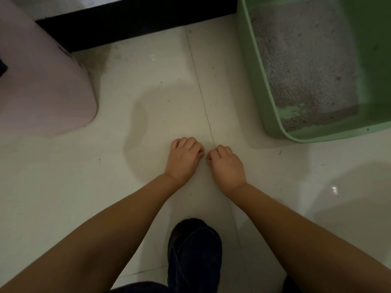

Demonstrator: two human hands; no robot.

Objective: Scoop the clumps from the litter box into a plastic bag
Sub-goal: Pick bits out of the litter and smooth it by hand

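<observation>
View from above onto a pale tiled floor (160, 106). At upper right stands the green litter box (251, 66), cut off by the frame edge; it holds grey, grainy litter (304, 60) spread over most of its bottom, thinning near the front wall where bare green plastic shows through — no separate clumps can be told apart at this sharpness. At upper left a pale pink container (42, 81) with rounded corners rests on the floor, its contents hidden. A black strip (135, 20) runs along the wall between the two. In the centre, both bare forearms reach forward and the hands meet low over a tile joint: the left hand (184, 157) and the right hand (226, 166) lie just beside each other, knuckles up, fingers curled under and fingertips nearly touching. Both are loosely closed; whether they pinch something thin between them cannot be told. The litter box lies well apart from the hands, ahead and to their right. A dark shoe (194, 250) shows at bottom centre.
</observation>
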